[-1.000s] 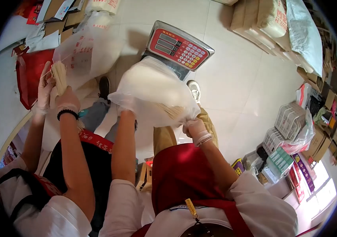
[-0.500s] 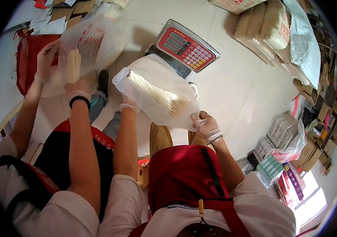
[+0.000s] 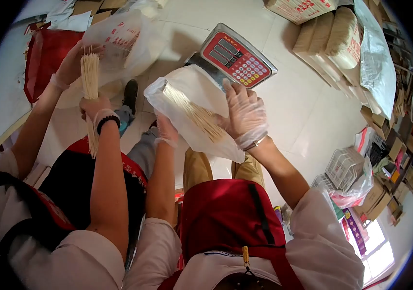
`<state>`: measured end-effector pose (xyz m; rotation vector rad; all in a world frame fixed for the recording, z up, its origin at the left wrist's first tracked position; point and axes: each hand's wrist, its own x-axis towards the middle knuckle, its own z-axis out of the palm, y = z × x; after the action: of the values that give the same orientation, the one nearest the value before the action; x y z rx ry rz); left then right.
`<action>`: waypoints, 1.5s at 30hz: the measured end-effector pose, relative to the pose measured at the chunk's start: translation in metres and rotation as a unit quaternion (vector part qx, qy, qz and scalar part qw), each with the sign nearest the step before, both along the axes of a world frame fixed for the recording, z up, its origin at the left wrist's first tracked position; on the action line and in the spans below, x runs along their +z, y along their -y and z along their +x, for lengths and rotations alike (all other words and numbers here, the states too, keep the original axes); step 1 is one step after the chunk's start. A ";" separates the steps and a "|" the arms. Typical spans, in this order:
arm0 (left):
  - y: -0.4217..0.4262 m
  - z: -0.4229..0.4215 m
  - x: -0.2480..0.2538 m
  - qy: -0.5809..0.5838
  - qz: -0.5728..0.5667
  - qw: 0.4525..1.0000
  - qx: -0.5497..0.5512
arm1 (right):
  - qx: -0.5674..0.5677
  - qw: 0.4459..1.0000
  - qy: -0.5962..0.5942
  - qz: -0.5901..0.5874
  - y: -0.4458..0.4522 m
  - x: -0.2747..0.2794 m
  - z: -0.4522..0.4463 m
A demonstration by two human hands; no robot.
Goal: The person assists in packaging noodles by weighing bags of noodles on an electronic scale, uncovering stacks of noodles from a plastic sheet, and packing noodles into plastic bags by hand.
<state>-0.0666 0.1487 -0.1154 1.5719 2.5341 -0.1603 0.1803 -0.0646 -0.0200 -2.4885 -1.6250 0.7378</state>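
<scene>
A clear plastic bag with a bundle of thin wooden skewers lies slanted in front of me. My left hand, in a clear glove, supports the bag at its left underside, its fingers mostly hidden behind the plastic. Over the bag's right end is my gloved right hand, fingers stretched out, its thumb by the lower ends of the skewers. Just beyond the bag stands a scale with a red keypad panel; the bag covers part of its platform.
At my left, a co-worker's gloved hand grips another skewer bundle beside a printed plastic bag. Stacked packages stand at the far right. Below them are a white wire basket and cardboard boxes.
My right hand has let go of the bag's right edge and moved up over the skewer ends, fingers extended. The co-worker's skewer bundle now stands higher, apart from the printed bag.
</scene>
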 end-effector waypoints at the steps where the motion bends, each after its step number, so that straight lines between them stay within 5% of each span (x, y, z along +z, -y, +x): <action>1: -0.004 -0.004 0.001 0.008 -0.012 1.000 0.011 | 0.004 1.000 -0.003 -0.019 -0.002 -0.003 -0.001; 9: -0.026 -0.024 -0.042 -0.177 0.043 0.982 -0.054 | 0.078 0.996 0.044 -0.029 0.017 -0.002 -0.007; 11: -0.029 -0.013 -0.020 0.021 0.002 1.000 0.018 | 0.101 0.989 0.106 0.010 0.022 -0.017 -0.002; 12: -0.029 -0.010 -0.009 0.207 -0.048 0.973 0.085 | 0.101 0.988 0.117 0.018 0.023 -0.022 0.009; 13: -0.028 -0.013 -0.014 0.217 -0.040 0.972 0.083 | 0.033 0.995 0.087 0.028 0.017 -0.021 0.020; 15: -0.027 -0.025 -0.036 -0.033 0.054 0.995 -0.074 | -0.047 0.995 0.029 0.084 0.017 -0.034 0.039; 18: -0.029 -0.012 -0.015 0.022 -0.090 0.995 -0.037 | -0.083 0.996 -0.016 0.040 0.016 -0.016 0.031; 21: 0.020 0.000 -0.026 0.338 -0.062 0.937 0.052 | -0.115 0.992 -0.033 0.037 0.022 0.004 0.022; 24: 0.098 0.015 -0.045 0.617 -0.104 0.749 0.218 | -0.155 0.985 -0.069 0.005 0.039 0.016 0.012; 28: 0.171 0.029 -0.056 0.712 -0.181 0.598 0.321 | -0.364 0.902 -0.220 0.073 0.088 -0.004 -0.009; 30: 0.185 0.029 -0.061 0.729 -0.192 0.565 0.337 | -0.571 0.718 -0.359 0.171 0.118 -0.034 -0.021; 31: 0.188 0.027 -0.064 0.735 -0.194 0.553 0.342 | -0.572 0.718 -0.359 0.171 0.136 -0.049 -0.026; 33: 0.189 0.024 -0.070 0.746 -0.191 0.536 0.347 | -0.705 0.592 -0.392 0.001 0.176 -0.087 -0.038; 34: 0.189 0.022 -0.073 0.751 -0.191 0.528 0.348 | -0.705 0.590 -0.394 0.001 0.206 -0.124 -0.053; 35: 0.190 0.020 -0.075 0.755 -0.190 0.522 0.349 | -0.685 0.530 -0.499 0.021 0.240 -0.166 -0.073; 38: 0.190 0.023 -0.070 0.748 -0.206 0.535 0.334 | -0.647 0.554 -0.522 -0.039 0.201 -0.116 -0.088; 40: 0.187 0.027 -0.052 0.716 -0.237 0.576 0.315 | -0.752 0.337 -0.566 -0.029 0.189 -0.107 -0.095; 42: 0.197 0.012 -0.084 0.728 -0.243 0.535 0.354 | -0.605 0.508 -0.613 -0.009 0.237 -0.175 -0.120; 43: 0.200 0.007 -0.100 0.728 -0.220 0.536 0.366 | -0.604 0.492 -0.627 0.003 0.229 -0.170 -0.122; 45: 0.201 0.005 -0.100 0.722 -0.221 0.540 0.371 | -0.704 0.275 -0.654 0.027 0.178 -0.109 -0.110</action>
<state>-0.0615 -0.0521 -0.2152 -0.0199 1.2577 0.4126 0.0700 -0.2424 -0.1290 -1.0386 1.0543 1.3143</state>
